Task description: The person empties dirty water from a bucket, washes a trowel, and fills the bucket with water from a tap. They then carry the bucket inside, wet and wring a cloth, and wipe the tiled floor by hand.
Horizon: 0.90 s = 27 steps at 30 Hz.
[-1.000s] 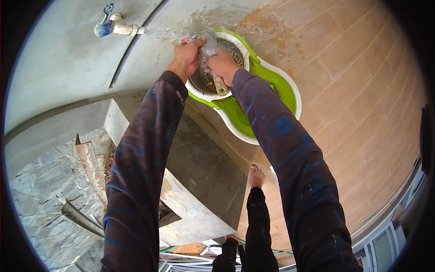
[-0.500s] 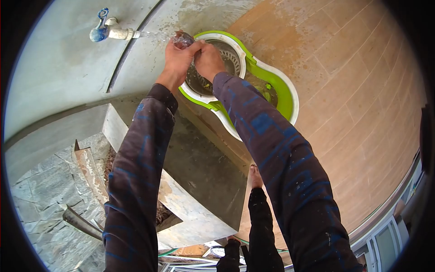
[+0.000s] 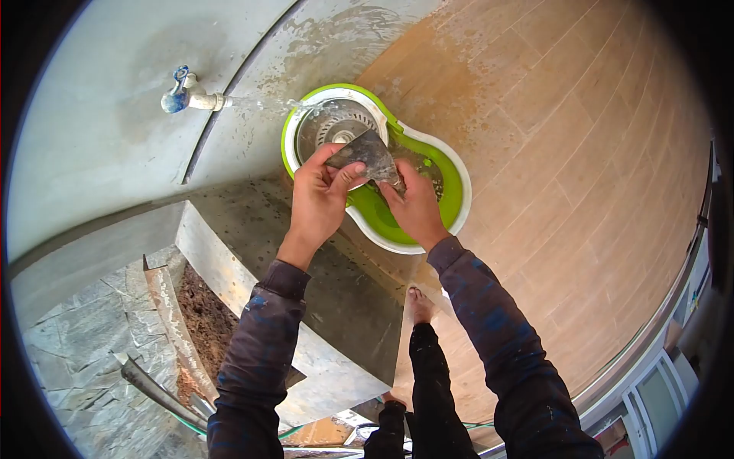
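My left hand [image 3: 323, 187] grips a flat, dark grey, wet-looking piece with straight edges [image 3: 367, 154], its thumb on top and the fingers beneath. At the piece's lower right corner, my right hand [image 3: 415, 203] pinches it between thumb and fingers. Both hands are above a green and white mop bucket [image 3: 462, 200] with a round spin basket [image 3: 315, 131] on its left side. Water [image 3: 267, 104] runs from a tap [image 3: 191, 96] with a blue handle on the wall and falls into the basket. The held piece is apart from the stream.
A grey concrete ledge [image 3: 348, 302] runs below the bucket, beside a bed of brown soil [image 3: 202, 310]. Orange-brown floor tiles [image 3: 550, 214] spread to the right, wet near the wall. A bare foot [image 3: 419, 304] stands near the ledge.
Both hands have moved away from the water stream, down and to the right in view. The grey piece now shows flat between them, and the stream reaches the basket.
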{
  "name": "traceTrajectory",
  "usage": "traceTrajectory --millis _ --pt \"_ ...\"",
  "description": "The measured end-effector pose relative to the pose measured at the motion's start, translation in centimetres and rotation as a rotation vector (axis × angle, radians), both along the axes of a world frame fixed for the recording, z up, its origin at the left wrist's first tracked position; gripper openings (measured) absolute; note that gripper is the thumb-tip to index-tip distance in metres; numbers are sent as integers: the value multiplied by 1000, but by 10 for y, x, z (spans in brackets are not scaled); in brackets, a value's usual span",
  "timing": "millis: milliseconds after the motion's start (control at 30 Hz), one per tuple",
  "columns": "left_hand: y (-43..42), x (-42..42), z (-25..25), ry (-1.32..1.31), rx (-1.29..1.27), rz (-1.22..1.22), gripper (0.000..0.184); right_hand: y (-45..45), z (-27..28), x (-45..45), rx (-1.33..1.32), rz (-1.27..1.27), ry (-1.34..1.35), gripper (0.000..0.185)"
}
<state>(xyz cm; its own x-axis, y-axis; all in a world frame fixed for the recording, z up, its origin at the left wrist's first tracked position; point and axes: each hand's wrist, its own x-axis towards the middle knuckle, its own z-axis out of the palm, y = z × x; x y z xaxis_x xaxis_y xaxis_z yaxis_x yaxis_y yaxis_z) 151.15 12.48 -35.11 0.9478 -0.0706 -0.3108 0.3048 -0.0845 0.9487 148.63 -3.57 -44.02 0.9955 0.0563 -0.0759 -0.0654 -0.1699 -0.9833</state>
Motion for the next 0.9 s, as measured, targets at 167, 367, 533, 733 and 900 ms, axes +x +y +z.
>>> traceTrajectory --millis 167,367,533,733,900 --pt "-16 4 22 -200 411 -115 39 -29 -4 -52 -188 -76 108 31" --pt "42 14 61 -13 550 49 14 -79 -37 -95 -259 -564 249 43" --pt "76 20 96 -266 729 156 14 -92 -70 -93 -268 -656 338 50" --pt "93 81 139 -888 1310 137 32 -82 -96 -85 55 -593 319 33" --pt "85 114 131 -884 1382 53 33 -81 -93 -82 -79 -550 404 27"
